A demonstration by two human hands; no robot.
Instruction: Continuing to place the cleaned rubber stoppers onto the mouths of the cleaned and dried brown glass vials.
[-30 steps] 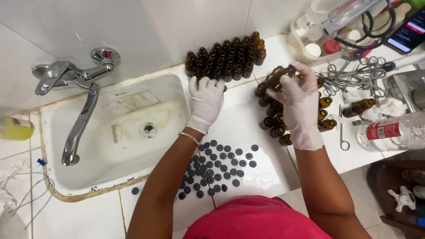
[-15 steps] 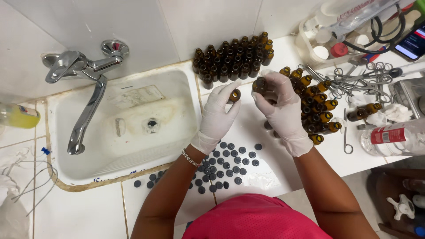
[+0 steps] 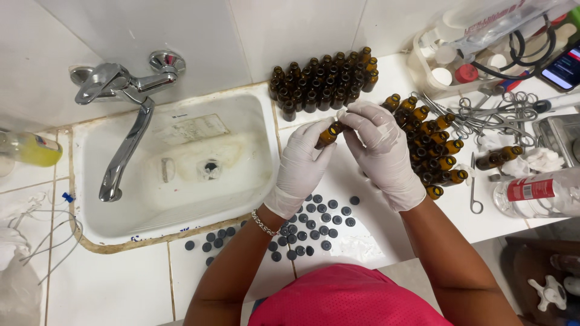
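White tiled worktop [image 3: 121,284] beside sink [image 3: 241,199]: gloved left hand [image 3: 302,166] and right hand [image 3: 380,151], fingers pinching one small amber bottle [image 3: 328,135] above scattered black caps [image 3: 314,220].

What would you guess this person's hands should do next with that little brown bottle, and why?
Probably stand it with the upright bottles by the wall. The left hand holds a small amber bottle while the right hand pinches at its mouth; more bottles lie on their sides to the right, and black caps sit loose below.

The hands [image 3: 341,148] hide the amber bottle's [image 3: 328,135] mouth; whether it is capped cannot be told.
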